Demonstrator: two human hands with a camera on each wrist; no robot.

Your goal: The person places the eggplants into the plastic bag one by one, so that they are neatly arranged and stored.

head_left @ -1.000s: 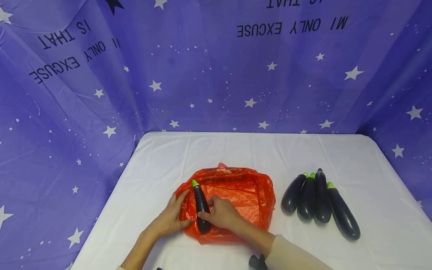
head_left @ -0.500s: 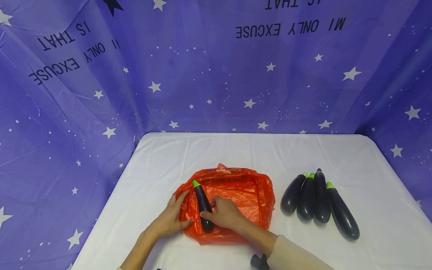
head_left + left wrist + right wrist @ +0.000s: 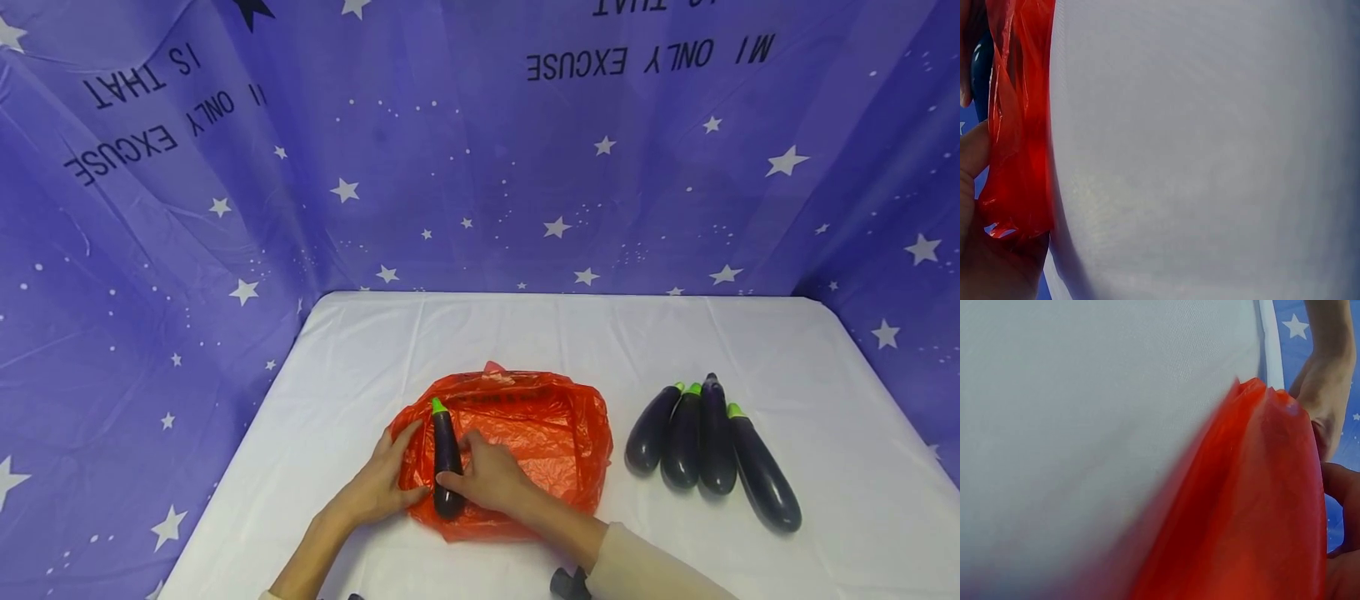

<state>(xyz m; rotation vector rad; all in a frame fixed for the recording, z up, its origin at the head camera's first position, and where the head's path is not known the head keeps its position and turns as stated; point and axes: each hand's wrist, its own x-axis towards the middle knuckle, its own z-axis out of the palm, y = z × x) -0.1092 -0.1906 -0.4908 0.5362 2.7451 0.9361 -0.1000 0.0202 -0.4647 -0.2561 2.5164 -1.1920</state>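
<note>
Nearest, at the bottom edge, two dark objects are cut off by the frame: a larger piece (image 3: pixel 567 583) partly behind the right sleeve (image 3: pixel 652 567), and a small tip (image 3: pixel 356 597) too little to identify. Two pale sleeves show, the left one as a sliver only. Beyond them are two bare hands, set apart from each other. The left hand (image 3: pixel 378 483) has its fingers spread and laid against the left side of one red plastic bag (image 3: pixel 592 433), thumb nearer the person. The right hand (image 3: pixel 491 475) reaches over the bag's opening and grips one eggplant (image 3: pixel 447 454) between thumb and fingers, on its right side. That eggplant lies within the outline of the mouth, toward the left, its green stem end pointing away from the person — whether it touches the plastic beneath, I cannot tell. To the right, well apart from the bag, four more eggplants (image 3: pixel 682 450) lie in a row on one white-covered table (image 3: pixel 360 350): three with green ends, one with a dark end, the rightmost slanting the other way from the leftmost. Farthest back hangs a purple cloth (image 3: pixel 480 167) with many white stars and two blocks of upside-down black lettering.
</note>
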